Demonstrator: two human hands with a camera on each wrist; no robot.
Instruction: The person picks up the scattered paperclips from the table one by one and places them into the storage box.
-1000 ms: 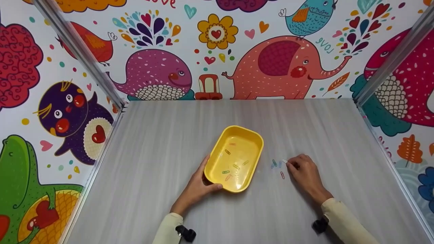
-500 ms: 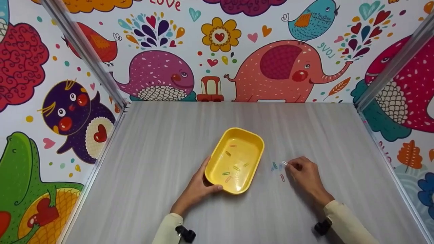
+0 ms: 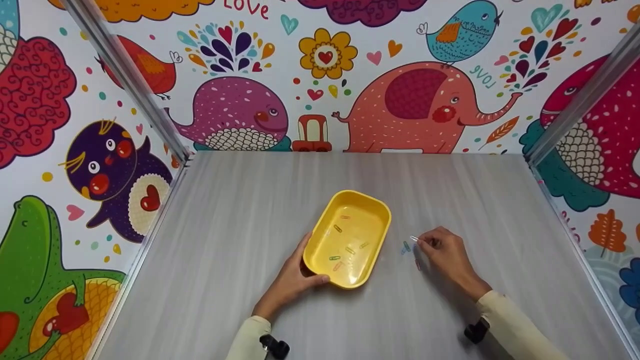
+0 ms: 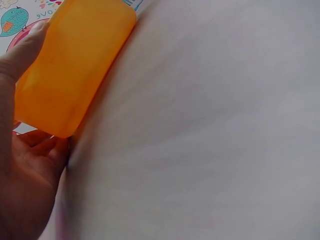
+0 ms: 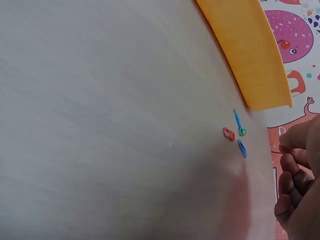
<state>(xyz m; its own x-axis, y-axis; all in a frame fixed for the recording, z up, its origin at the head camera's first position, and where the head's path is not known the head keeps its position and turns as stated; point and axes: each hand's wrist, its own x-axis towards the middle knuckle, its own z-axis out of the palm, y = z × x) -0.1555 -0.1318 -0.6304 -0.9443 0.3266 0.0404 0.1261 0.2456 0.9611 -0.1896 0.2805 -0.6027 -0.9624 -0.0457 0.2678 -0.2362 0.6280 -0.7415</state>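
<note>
My left hand (image 3: 292,280) grips the near left corner of a yellow plastic tray (image 3: 359,225), its thumb at the rim. Inside the tray lie several paper clips in pink, green and yellow tones, among them a green paper clip (image 3: 334,258). To the tray's right, my right hand (image 3: 448,255) pinches a white paper clip (image 3: 414,239) between thumb and forefinger, raised off the table. Below and beside it on the table are a green paper clip (image 3: 406,246), a red paper clip (image 5: 229,134) and a blue paper clip (image 5: 242,148); the hand partly covers these in the head view.
The grey wood-grain table (image 3: 240,210) is bounded by walls printed with cartoon animals. Metal corner posts (image 3: 127,75) stand at the back left and back right. Each sleeve carries a black wrist camera (image 3: 275,347).
My right hand has lifted the white paper clip and shifted slightly left toward the tray. My left hand keeps its grip on the tray. The head view has tilted a little.
</note>
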